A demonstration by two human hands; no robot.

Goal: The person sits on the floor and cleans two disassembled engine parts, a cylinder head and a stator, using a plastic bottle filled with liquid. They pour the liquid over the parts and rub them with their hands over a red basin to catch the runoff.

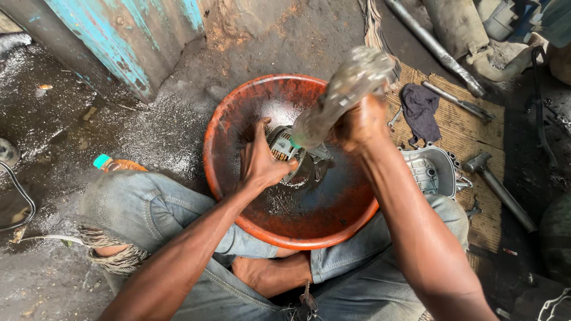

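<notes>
Gripping metal part under left hand, in basin

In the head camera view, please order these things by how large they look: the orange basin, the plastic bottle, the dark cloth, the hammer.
1. orange basin
2. plastic bottle, though it is nearer the camera
3. hammer and dark cloth: they look alike, so unranked

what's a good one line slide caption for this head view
Left hand steadies a metal engine part in an orange basin while the right hand tips a plastic bottle over it.
</notes>
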